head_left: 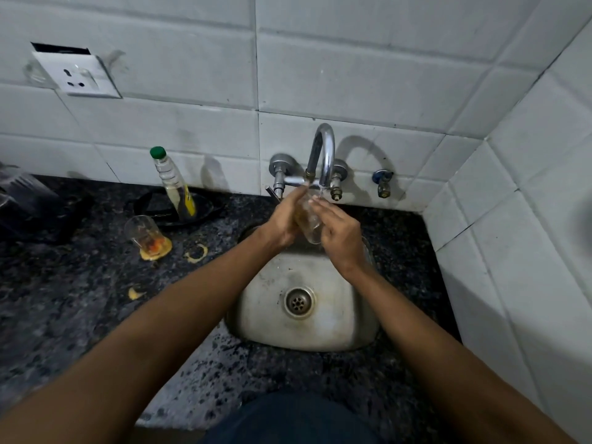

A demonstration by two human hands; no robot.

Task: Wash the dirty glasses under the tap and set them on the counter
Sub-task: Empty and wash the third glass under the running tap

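Note:
A clear glass [310, 223] with yellowish residue is held between both hands over the sink [256, 302], its mouth just under the chrome tap [323, 155]. My left hand [285, 219] grips its left side. My right hand [341, 238] wraps its right side. A thin stream of water runs from the spout onto the glass. A second dirty glass [142, 233] with orange residue stands on the dark speckled counter [80, 299], left of the sink, in a yellow puddle.
A plastic bottle [174, 184] with a green cap leans against the wall over a black pan [198, 208]. Yellow spill rings [197, 253] mark the counter. Dark items [28, 206] sit at far left. Tiled wall closes the right side.

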